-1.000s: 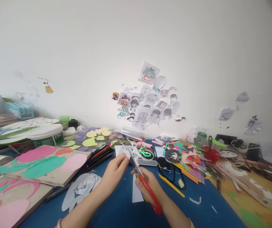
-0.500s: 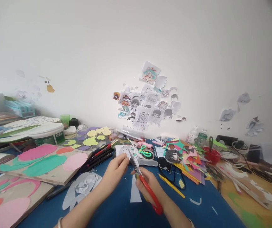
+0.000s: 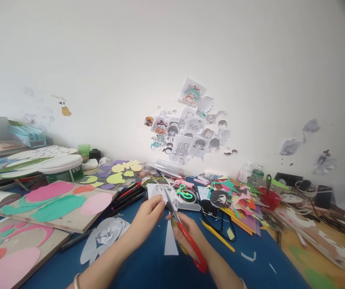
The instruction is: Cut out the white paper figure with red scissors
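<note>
My left hand (image 3: 147, 218) pinches a small white printed paper cutout (image 3: 158, 191) and holds it up over the blue table (image 3: 148, 269). My right hand (image 3: 187, 235) grips red-handled scissors (image 3: 187, 237), whose blades point up and left into the edge of that paper. A white strip of paper (image 3: 171, 241) lies on the table below the hands. A grey paper figure (image 3: 104, 237) lies left of my left forearm.
Boards with pink and teal foam shapes (image 3: 52, 202) fill the left side, with a white tub (image 3: 60, 167) behind. Pencils (image 3: 127, 195) lie ahead. A heap of coloured paper scraps (image 3: 238, 202), green scissors (image 3: 183, 192), bottles (image 3: 250, 172) and a red bowl (image 3: 268, 196) sit to the right. Drawings (image 3: 187, 128) are stuck on the wall.
Both hands stay in nearly the same place; the scissors have worked slightly further along the paper's edge. The camera view has shifted a little.
</note>
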`<state>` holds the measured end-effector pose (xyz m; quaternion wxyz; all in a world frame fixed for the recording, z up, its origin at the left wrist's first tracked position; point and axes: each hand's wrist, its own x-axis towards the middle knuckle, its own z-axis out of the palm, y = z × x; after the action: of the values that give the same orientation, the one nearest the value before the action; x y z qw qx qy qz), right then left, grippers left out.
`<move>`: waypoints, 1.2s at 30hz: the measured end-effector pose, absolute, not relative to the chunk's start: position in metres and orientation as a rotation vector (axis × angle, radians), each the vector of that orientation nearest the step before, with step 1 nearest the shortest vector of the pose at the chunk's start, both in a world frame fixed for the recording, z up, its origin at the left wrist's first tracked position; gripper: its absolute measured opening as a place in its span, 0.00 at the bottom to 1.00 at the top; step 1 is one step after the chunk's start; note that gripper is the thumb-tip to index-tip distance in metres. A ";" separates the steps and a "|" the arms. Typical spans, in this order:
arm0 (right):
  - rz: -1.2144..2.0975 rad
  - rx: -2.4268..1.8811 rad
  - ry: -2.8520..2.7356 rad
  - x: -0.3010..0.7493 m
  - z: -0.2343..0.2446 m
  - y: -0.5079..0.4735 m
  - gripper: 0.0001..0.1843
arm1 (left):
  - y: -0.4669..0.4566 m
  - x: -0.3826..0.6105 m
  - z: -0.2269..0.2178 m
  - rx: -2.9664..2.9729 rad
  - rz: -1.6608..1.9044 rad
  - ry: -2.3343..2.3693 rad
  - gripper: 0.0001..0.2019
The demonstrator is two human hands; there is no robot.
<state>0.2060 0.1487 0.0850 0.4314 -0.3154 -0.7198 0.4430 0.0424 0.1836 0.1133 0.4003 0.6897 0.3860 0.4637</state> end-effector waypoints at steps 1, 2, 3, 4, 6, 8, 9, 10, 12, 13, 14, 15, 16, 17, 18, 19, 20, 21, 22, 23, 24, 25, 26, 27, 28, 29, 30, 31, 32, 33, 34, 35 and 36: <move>1.101 -0.785 -1.795 0.206 0.085 0.149 0.28 | 0.183 0.042 0.113 1.749 1.171 0.979 0.16; 1.099 -0.787 -1.797 0.206 0.084 0.149 0.28 | 0.183 0.042 0.114 1.753 1.167 0.980 0.16; 1.096 -0.793 -1.800 0.206 0.084 0.149 0.28 | 0.183 0.042 0.114 1.757 1.160 0.982 0.16; 1.094 -0.801 -1.804 0.207 0.083 0.149 0.27 | 0.182 0.042 0.114 1.760 1.154 0.987 0.15; 1.091 -0.813 -1.809 0.207 0.083 0.149 0.27 | 0.182 0.041 0.115 1.762 1.142 0.993 0.15; 1.093 -0.821 -1.811 0.207 0.083 0.149 0.27 | 0.182 0.040 0.115 1.762 1.139 0.991 0.15; 1.094 -0.824 -1.812 0.207 0.083 0.149 0.28 | 0.183 0.040 0.115 1.762 1.141 0.989 0.15; 1.098 -0.824 -1.810 0.207 0.083 0.149 0.28 | 0.183 0.040 0.115 1.764 1.139 0.984 0.15; 1.105 -0.824 -1.803 0.207 0.084 0.149 0.28 | 0.183 0.039 0.115 1.771 1.132 0.979 0.15; 1.107 -0.825 -1.801 0.207 0.085 0.149 0.28 | 0.183 0.039 0.115 1.776 1.128 0.981 0.15; 1.106 -0.830 -1.801 0.207 0.085 0.150 0.28 | 0.183 0.039 0.116 1.785 1.123 0.984 0.15; 1.103 -0.836 -1.805 0.207 0.086 0.150 0.28 | 0.184 0.038 0.116 1.795 1.121 0.992 0.15; 1.096 -0.842 -1.811 0.207 0.086 0.150 0.28 | 0.185 0.038 0.117 1.807 1.120 1.002 0.16; 1.088 -0.849 -1.817 0.208 0.086 0.150 0.28 | 0.185 0.037 0.118 1.819 1.120 1.013 0.16; 1.080 -0.852 -1.824 0.208 0.086 0.150 0.28 | 0.186 0.037 0.119 1.830 1.116 1.020 0.16; 1.074 -0.856 -1.828 0.208 0.086 0.150 0.27 | 0.186 0.037 0.119 1.839 1.110 1.024 0.16; 1.071 -0.857 -1.830 0.208 0.086 0.150 0.27 | 0.187 0.036 0.120 1.843 1.104 1.026 0.16; 1.074 -0.859 -1.827 0.208 0.085 0.150 0.27 | 0.187 0.036 0.121 1.843 1.100 1.026 0.16; 1.080 -0.862 -1.821 0.208 0.085 0.151 0.27 | 0.187 0.036 0.122 1.837 1.098 1.024 0.16; 1.085 -0.866 -1.813 0.208 0.084 0.151 0.27 | 0.187 0.036 0.122 1.827 1.101 1.024 0.16; 1.089 -0.872 -1.806 0.208 0.084 0.152 0.27 | 0.187 0.036 0.123 1.814 1.106 1.023 0.16; 1.090 -0.878 -1.799 0.208 0.083 0.152 0.27 | 0.187 0.036 0.123 1.802 1.112 1.021 0.16; 1.089 -0.881 -1.797 0.208 0.082 0.152 0.27 | 0.187 0.036 0.123 1.793 1.116 1.017 0.16; 1.088 -0.881 -1.795 0.208 0.082 0.153 0.27 | 0.187 0.036 0.123 1.787 1.121 1.011 0.16; 1.087 -0.878 -1.794 0.208 0.082 0.153 0.27 | 0.187 0.036 0.123 1.784 1.124 1.007 0.16; 1.089 -0.875 -1.792 0.208 0.082 0.153 0.27 | 0.187 0.035 0.123 1.781 1.128 1.003 0.16; 1.092 -0.874 -1.789 0.208 0.082 0.153 0.27 | 0.186 0.035 0.123 1.778 1.132 1.002 0.15; 1.095 -0.874 -1.788 0.208 0.083 0.153 0.27 | 0.186 0.035 0.123 1.776 1.137 1.003 0.15; 1.096 -0.874 -1.788 0.208 0.083 0.153 0.27 | 0.186 0.035 0.124 1.773 1.141 1.006 0.15; 1.093 -0.876 -1.792 0.208 0.083 0.152 0.27 | 0.186 0.034 0.124 1.769 1.145 1.010 0.15; 1.091 -0.878 -1.799 0.208 0.084 0.152 0.26 | 0.186 0.034 0.124 1.766 1.151 1.014 0.15; 1.090 -0.880 -1.805 0.209 0.084 0.152 0.26 | 0.186 0.034 0.124 1.763 1.158 1.016 0.15; 1.090 -0.883 -1.811 0.209 0.084 0.152 0.25 | 0.186 0.033 0.124 1.761 1.165 1.017 0.15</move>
<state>0.2089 0.1516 0.0843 0.4126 -0.3511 -0.7202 0.4334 0.0334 0.1857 0.1243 0.3884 0.6925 0.3999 0.4579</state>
